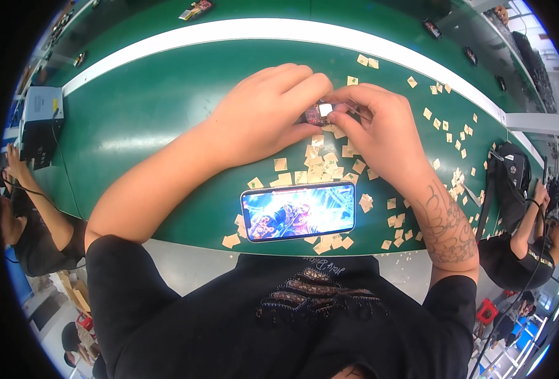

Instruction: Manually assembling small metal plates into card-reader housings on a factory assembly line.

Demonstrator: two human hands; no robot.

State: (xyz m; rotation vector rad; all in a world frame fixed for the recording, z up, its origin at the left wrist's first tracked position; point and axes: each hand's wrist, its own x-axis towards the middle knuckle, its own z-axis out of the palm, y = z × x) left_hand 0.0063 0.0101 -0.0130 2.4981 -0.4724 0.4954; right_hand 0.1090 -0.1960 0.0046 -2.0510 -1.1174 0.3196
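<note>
My left hand (270, 104) is closed around a small dark and reddish part (313, 115) that looks like a little circuit board. A white square patch (325, 110) sits on that part's right side. Thumb and fingers of my right hand (380, 120) are pinched at the part's right edge, touching it beside the patch. Some of the part is hidden by my fingers. Beneath and nearer to me lies a loose pile of small cream paper squares (317, 165). A phone (299, 211) with a bright, colourful picture lies below the pile.
More cream squares (447, 125) are scattered over the right of the green table (146, 88). A white rail (241, 30) runs along the far side, with similar small parts (431, 28) beyond it. A grey-black box (42, 120) stands left; a black bag (510, 174) lies right. Other people sit both sides.
</note>
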